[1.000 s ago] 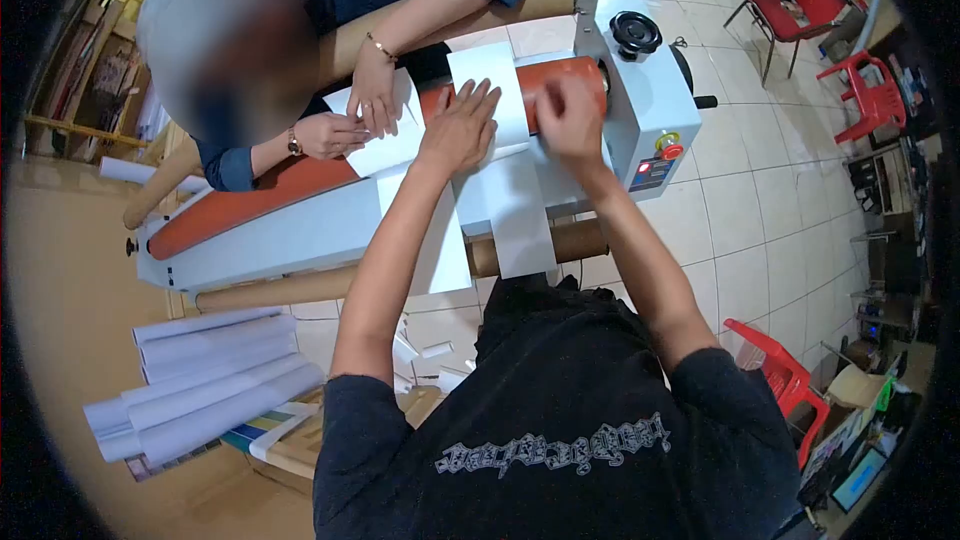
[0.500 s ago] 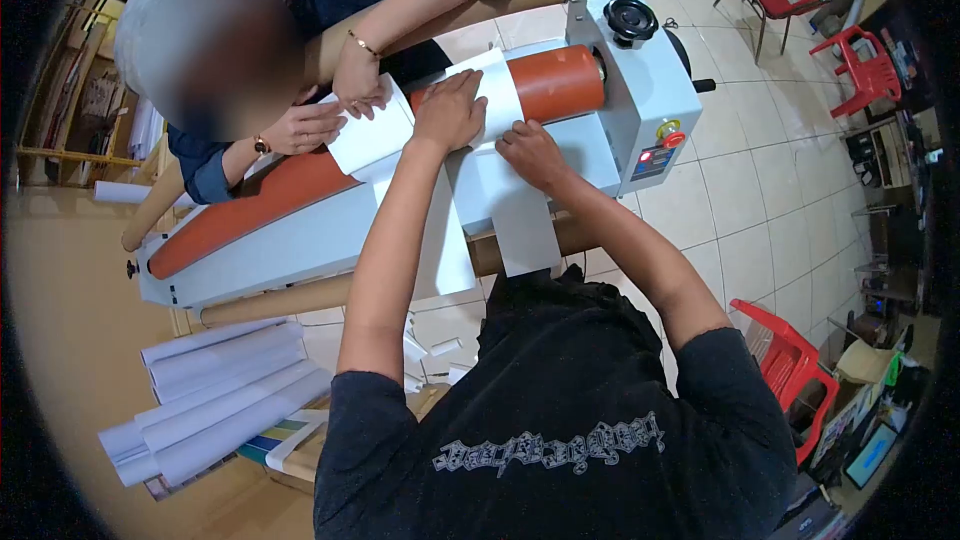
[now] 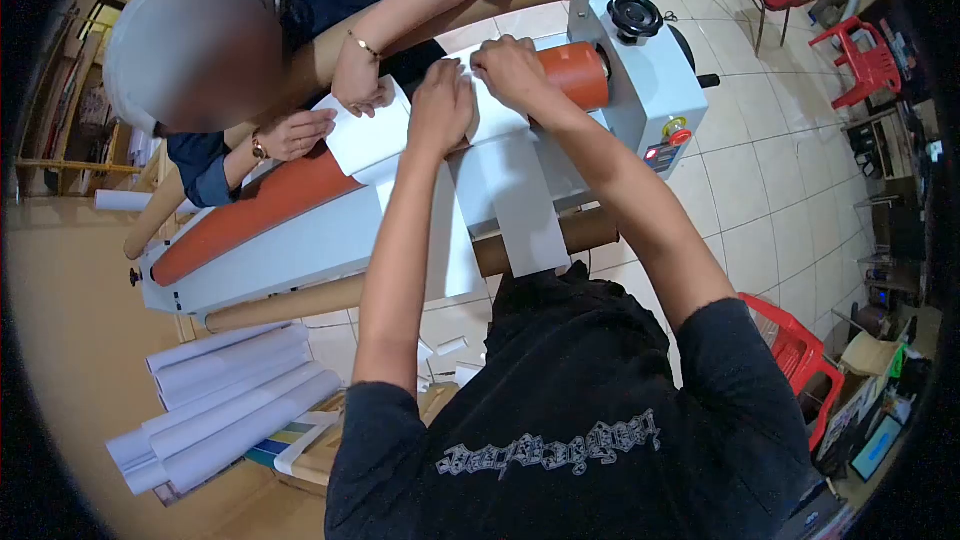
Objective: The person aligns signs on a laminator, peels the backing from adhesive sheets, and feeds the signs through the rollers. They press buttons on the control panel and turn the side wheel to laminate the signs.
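A white sheet is draped over the orange roller of a large white roller machine. My left hand rests at the sheet's left side, its fingers curled closed on the far edge. Beside it, my right hand has bent fingers closed on the same sheet's far part, close to the bare right end of the roller. Another white sheet covers the roller to the left, in front of a co-worker's hands. Fingertips of both my hands are partly hidden.
A co-worker leans over the machine from the far side. At the machine's right end are a black hand wheel and a red button. White paper rolls lie at lower left. A red chair stands at right.
My right hand has moved up and left across the sheet to its far part. My left hand has gone from lying flat to curled fingers. The co-worker's hand has drawn slightly left.
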`<action>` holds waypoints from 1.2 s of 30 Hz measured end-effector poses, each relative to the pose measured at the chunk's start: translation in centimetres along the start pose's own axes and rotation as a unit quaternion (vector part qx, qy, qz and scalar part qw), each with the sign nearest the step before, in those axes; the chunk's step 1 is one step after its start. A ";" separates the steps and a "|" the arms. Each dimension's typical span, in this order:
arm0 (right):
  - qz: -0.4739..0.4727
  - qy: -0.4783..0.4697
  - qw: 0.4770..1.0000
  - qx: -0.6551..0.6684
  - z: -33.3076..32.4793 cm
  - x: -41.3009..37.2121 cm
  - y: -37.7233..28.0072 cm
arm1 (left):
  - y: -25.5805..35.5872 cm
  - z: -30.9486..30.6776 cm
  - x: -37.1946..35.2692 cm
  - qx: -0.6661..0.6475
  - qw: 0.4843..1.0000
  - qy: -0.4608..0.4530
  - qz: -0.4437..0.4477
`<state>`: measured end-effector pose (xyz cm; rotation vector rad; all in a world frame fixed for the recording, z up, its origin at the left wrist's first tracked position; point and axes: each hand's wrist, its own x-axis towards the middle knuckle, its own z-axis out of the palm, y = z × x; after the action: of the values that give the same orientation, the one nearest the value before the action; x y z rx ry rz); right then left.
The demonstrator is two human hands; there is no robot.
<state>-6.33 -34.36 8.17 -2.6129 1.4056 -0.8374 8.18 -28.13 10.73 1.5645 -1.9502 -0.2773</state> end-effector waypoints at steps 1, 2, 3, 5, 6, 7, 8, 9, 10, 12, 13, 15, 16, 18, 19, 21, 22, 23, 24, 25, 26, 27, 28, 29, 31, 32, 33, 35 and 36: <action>0.024 -0.037 0.999 0.028 0.4 0.8 0.2 | 0.9 -0.2 -0.8 0.044 0.999 0.031 -0.002; 0.050 -0.085 0.995 0.033 0.8 1.9 0.4 | 1.6 0.0 -1.9 0.051 0.998 0.026 0.004; 0.053 -0.084 0.994 0.035 1.2 2.6 0.7 | 2.2 0.5 -2.8 0.059 0.998 0.021 0.009; 0.093 -0.162 0.981 0.044 2.0 3.8 1.1 | 2.1 3.5 -4.5 0.132 0.986 0.063 0.076; 0.103 -0.173 0.979 0.043 2.4 4.2 1.3 | 2.7 3.9 -5.1 0.148 0.987 0.003 0.056; 0.102 -0.172 0.979 0.044 2.9 4.6 1.4 | 2.9 4.4 -5.3 0.149 0.987 0.004 0.056; 0.113 -0.171 0.978 0.040 3.4 5.0 1.5 | 2.9 5.1 -5.5 0.176 0.983 -0.004 0.044; 0.124 -0.171 0.977 0.036 3.1 5.1 1.4 | 2.9 5.4 -5.5 0.202 0.979 -0.012 0.032; 0.124 -0.171 0.977 0.036 2.9 5.0 1.4 | 2.6 5.6 -5.4 0.195 0.980 -0.041 0.014; 0.127 -0.050 0.989 0.050 1.7 4.1 1.2 | 2.5 5.9 -5.2 0.202 0.979 -0.035 0.014; 0.126 -0.050 0.990 0.048 0.5 3.1 1.1 | 2.5 6.0 -5.1 0.208 0.978 -0.027 0.014; 0.096 0.082 0.982 0.139 -2.3 -0.4 1.1 | 2.3 6.2 -4.8 0.220 0.975 -0.022 0.022; 0.098 0.082 0.979 0.155 -3.8 -2.6 1.0 | 2.2 6.2 -4.8 0.233 0.972 -0.021 0.030; 0.090 0.122 0.969 0.197 -6.5 -8.1 0.8 | 2.2 5.9 -4.5 0.227 0.973 -0.024 0.031; 0.079 0.162 0.959 0.221 -7.7 -11.0 0.8 | 2.2 5.8 -4.3 0.222 0.974 -0.025 0.032; 0.188 0.133 0.940 0.251 -9.5 -16.6 1.5 | 1.7 5.7 -3.8 0.225 0.973 -0.013 0.055; 0.227 0.145 0.931 0.244 -9.8 -19.5 2.6 | 1.6 5.6 -3.6 0.227 0.972 -0.012 0.057; 0.265 0.157 0.922 0.236 -10.0 -22.0 4.1 | 1.6 5.5 -3.4 0.229 0.972 -0.011 0.058; 0.269 0.158 0.922 0.229 -10.3 -23.9 5.7 | 1.9 5.3 -3.2 0.225 0.973 -0.012 0.052; 0.371 0.184 0.868 0.276 -10.8 -25.6 7.2 | 2.0 5.0 -3.0 0.224 0.973 -0.013 0.044; 0.466 0.207 0.799 0.319 -10.9 -26.9 8.4 | 1.7 5.2 -2.6 0.214 0.974 0.015 0.067; 0.468 0.210 0.798 0.316 -10.9 -27.4 9.4 | 1.8 5.0 -2.2 0.211 0.975 0.014 0.070; 0.464 0.227 0.801 0.303 -10.9 -27.5 10.6 | 2.3 4.7 -1.7 0.224 0.973 0.010 0.060; 0.460 0.243 0.803 0.292 -10.7 -27.5 11.8 | 2.5 4.4 -1.3 0.237 0.970 0.006 0.049; 0.442 0.235 0.803 0.322 -9.8 -27.8 13.8 | 1.9 4.4 0.0 0.244 0.967 0.025 0.073; 0.445 0.208 0.791 0.365 -9.5 -27.7 14.1 | 1.0 4.5 0.8 0.223 0.972 0.007 0.078; 0.444 0.179 0.777 0.408 -9.0 -27.5 14.3 | 0.4 4.5 1.5 0.204 0.976 -0.009 0.082; 0.431 0.189 0.751 0.463 -7.6 -27.5 14.8 | 0.1 4.3 2.8 0.195 0.978 -0.018 0.076; 0.436 0.205 0.758 0.440 -7.0 -27.6 15.2 | -0.3 4.3 3.4 0.177 0.980 -0.053 0.078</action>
<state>-33.31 -20.08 -2.41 -0.9386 1.5076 -1.4208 5.54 -32.33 8.33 1.6252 -2.2889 0.0585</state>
